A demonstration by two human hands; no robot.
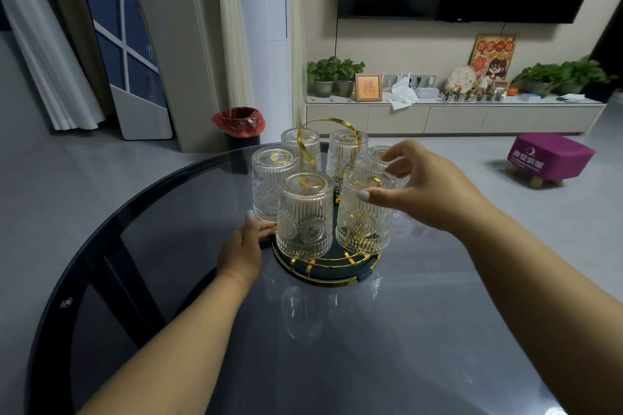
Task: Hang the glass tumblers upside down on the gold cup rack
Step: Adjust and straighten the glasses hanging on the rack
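Observation:
The gold cup rack (pixel 305 136) with a looped handle stands on a round dark tray (pixel 337 274) on the glass table. Several embossed glass tumblers hang upside down on it. The front left tumbler (pixel 303 216) and the front right tumbler (pixel 365 212) are nearest me. My right hand (pixel 428 185) holds the front right tumbler near its upturned base, thumb in front and fingers behind. My left hand (pixel 244 246) rests against the tray's left rim, thumb up beside the left tumbler (pixel 269 184). Its fingers are hidden behind the tray.
The round dark glass table (pixel 168 280) curves away at left and far side. Beyond it are a bin with a red bag (pixel 240 123), a purple stool (pixel 549 155), and a low TV cabinet (pixel 455 116) with plants under a wall television.

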